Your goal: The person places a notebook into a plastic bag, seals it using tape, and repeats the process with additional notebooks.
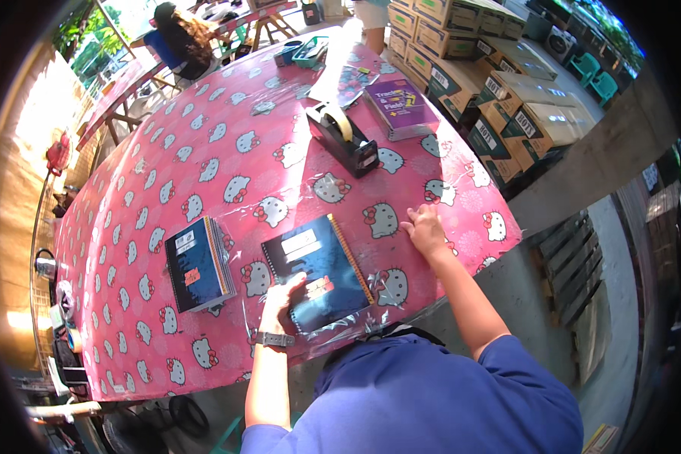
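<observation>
I seem to be steadying the blue notebook (325,257) by the counter's (204,325) near edge, my left hand (281,300) on its left side, grip unclear; my right hand (426,227) empty, half-curled. Moving it would call for a sure pinch.

The left hand (279,304) hid part of the blue notebook (321,265). The upper edge cut off a standing person (372,21).

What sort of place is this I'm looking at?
Probably a small packing workspace, seemingly partly open-air: stacked cardboard boxes, plus a tape dispenser and spiral notebooks on a pink-covered table.
</observation>
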A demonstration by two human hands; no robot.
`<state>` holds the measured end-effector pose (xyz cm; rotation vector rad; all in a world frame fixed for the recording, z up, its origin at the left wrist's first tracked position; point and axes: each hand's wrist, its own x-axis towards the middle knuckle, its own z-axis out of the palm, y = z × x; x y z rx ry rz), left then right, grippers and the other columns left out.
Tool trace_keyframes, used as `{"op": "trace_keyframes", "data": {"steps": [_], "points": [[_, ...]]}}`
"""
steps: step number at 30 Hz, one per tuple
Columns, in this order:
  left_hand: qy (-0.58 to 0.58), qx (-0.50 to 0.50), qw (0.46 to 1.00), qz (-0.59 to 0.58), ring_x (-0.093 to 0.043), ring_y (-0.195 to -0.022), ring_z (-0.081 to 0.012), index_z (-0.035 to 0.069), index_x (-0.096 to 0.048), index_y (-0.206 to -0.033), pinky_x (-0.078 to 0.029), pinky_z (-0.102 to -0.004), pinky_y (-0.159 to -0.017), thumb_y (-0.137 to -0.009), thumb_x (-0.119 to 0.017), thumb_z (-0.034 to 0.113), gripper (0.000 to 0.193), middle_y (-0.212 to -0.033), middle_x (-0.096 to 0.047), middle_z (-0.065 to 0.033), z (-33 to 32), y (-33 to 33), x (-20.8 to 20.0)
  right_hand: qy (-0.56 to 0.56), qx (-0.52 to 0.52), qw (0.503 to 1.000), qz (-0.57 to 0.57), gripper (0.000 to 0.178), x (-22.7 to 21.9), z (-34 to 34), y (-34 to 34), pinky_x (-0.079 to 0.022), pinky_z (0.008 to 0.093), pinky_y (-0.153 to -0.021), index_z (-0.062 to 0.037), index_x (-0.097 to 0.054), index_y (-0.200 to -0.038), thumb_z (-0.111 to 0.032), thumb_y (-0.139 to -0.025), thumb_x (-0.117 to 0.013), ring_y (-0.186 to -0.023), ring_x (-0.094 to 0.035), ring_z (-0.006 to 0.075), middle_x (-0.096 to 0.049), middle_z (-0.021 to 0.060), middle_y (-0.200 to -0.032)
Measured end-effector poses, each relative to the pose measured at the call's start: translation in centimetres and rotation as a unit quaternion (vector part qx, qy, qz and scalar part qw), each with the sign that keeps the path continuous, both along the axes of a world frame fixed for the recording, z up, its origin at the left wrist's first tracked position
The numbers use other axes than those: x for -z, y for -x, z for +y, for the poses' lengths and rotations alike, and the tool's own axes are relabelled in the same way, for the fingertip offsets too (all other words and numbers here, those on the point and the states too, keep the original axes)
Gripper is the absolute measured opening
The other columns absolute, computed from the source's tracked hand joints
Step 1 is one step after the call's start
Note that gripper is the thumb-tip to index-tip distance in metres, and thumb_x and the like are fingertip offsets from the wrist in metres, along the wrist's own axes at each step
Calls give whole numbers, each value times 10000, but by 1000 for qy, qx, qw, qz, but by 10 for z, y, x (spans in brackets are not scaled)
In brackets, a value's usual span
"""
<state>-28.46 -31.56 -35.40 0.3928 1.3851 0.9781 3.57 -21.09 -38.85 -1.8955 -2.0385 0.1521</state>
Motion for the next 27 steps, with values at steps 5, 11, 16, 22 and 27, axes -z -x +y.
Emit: {"op": "trace_keyframes", "data": {"steps": [5,11,16,22,27], "points": [[36,3,999,23,-563,-585,-124,16,-660,-840,-429,-244,-522,-749,-749,254,269,-741,-633,-41,7,-2,-9,-112,-40,992,28,127,19,-2,9,-430,425,-801,-51,-649,-735,-177,-735,-668,-915,-510,266,-560,82,-855],[43,0,998,49,-561,-640,-115,43,-662,-820,-427,-257,-570,-749,-746,225,213,-757,-626,-11,4,4,-4,-54,116,970,209,288,-1,-18,-7,-474,331,-725,-10,-609,-909,-241,-778,-719,-867,-599,207,-620,123,-965],[50,-1,999,20,-596,-743,-142,32,-670,-889,-466,-273,-679,-723,-769,239,283,-807,-643,-22,7,13,2,394,70,850,344,293,-24,-52,-44,-438,244,-593,7,-598,-995,-155,-780,-713,-693,-554,97,-599,54,-797],[-145,4,788,598,-590,-911,-237,-53,-491,-1195,-468,-359,-833,-775,-696,378,635,-1042,-614,-138,1,32,47,301,-73,847,432,443,-59,-70,-18,-411,247,-561,-32,-532,-1223,-88,-801,-652,-625,-459,61,-485,-29,-669],[-97,64,920,375,-543,-1009,-228,-14,-408,-1290,-452,-334,-875,-858,-572,269,542,-1137,-512,-148,5,25,55,299,-292,863,282,616,-89,-74,99,-466,323,-588,-46,-309,-1390,-67,-826,-555,-613,-529,194,-559,88,-742]]}}
